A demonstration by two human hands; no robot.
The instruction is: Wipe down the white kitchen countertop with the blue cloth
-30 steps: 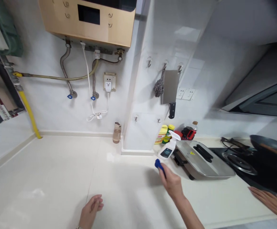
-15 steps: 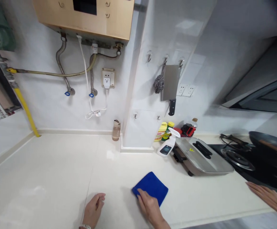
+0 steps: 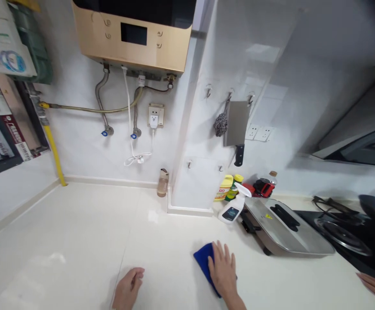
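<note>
blue cloth (image 3: pixel 203 261) | right hand (image 3: pixel 223 272) grip flat, pressing it | left hand (image 3: pixel 127 289) loosely curled, empty | counter (image 3: pixel 78 241)

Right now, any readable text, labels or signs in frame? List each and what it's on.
None can be read.
Water heater: button symbols only, dark screen blank.
Spray bottle: dark label, too small.
Yellow bottle: red print, blurred.
Electric griddle: yellow warning sticker, unreadable.
Wall posters: print blurred.
Right hand lies flat on a plain blue cloth; left hand rests on the counter.

Bright, even light; wall glare, edges warped
</note>
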